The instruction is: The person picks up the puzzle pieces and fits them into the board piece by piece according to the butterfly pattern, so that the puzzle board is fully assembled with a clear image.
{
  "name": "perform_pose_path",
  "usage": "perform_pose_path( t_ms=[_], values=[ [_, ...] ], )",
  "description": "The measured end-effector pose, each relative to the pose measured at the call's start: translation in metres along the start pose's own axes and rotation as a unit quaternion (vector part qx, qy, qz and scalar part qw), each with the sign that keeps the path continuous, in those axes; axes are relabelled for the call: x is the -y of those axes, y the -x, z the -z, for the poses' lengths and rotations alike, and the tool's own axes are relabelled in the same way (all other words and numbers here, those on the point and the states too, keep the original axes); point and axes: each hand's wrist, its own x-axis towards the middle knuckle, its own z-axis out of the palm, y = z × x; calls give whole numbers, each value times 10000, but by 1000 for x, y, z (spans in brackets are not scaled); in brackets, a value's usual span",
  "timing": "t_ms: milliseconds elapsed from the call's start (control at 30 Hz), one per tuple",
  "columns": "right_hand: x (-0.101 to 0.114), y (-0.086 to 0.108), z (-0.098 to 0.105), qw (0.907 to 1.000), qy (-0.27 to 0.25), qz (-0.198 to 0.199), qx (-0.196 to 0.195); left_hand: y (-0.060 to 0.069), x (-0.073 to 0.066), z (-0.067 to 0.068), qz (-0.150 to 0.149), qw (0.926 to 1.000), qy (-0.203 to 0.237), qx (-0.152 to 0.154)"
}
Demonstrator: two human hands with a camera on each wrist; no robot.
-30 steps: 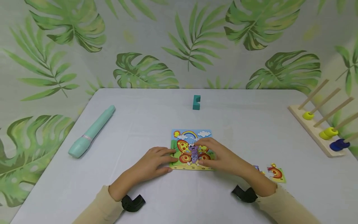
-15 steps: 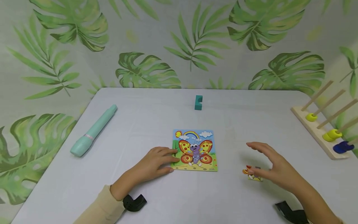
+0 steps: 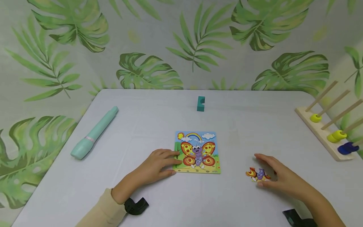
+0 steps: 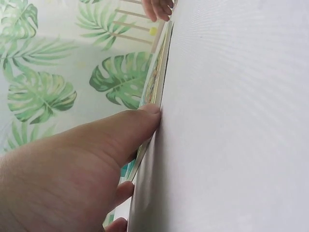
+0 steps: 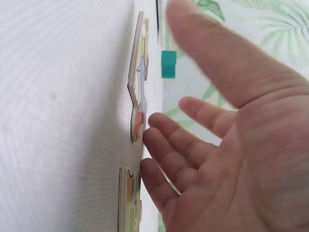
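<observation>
A square butterfly jigsaw puzzle (image 3: pixel 197 153) lies flat on the white table. My left hand (image 3: pixel 154 167) rests at its left edge, with fingertips over the border; in the left wrist view the thumb (image 4: pixel 130 128) touches the side of the puzzle (image 4: pixel 157 72). Off to the right, loose puzzle pieces (image 3: pixel 257 174) lie together, showing purple, red and yellow. My right hand (image 3: pixel 286 178) is beside them, thumb and fingers spread apart. In the right wrist view that hand (image 5: pixel 212 135) holds nothing, its fingertips close to one puzzle piece (image 5: pixel 137 82); another puzzle piece (image 5: pixel 129 198) lies below.
A mint-green microphone-shaped thing (image 3: pixel 93 134) lies at the left. Near the back edge stands a small teal block (image 3: pixel 200 104) with a notch. A wooden peg stand (image 3: pixel 320 132) with yellow and blue beads is at the far right. Behind hangs a leaf-print cloth (image 3: pixel 210 41).
My right hand has left the puzzle and moved right to the loose pieces, then slightly lower beside them. The left hand has stayed at the puzzle's edge.
</observation>
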Motion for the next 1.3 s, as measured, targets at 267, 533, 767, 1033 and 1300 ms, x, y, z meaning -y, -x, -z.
perform_pose_path(
  t_ms=[267,533,767,1033,1300],
  values=[
    [-7,-2,0,9974,656,234,-175,2,2,-1,-60,9998,92,-138],
    [-5,0,-2,9956,881,273,-168,2,3,-3,-79,9997,155,-181],
    [-5,-1,-7,9944,872,455,-392,2,2,-3,-46,9998,161,-134],
    [-5,-2,-11,9948,755,477,-482,2,2,-2,-25,9998,166,-106],
    [6,-7,-11,9944,518,651,-659,2,1,-2,46,9998,193,-54]
  ],
)
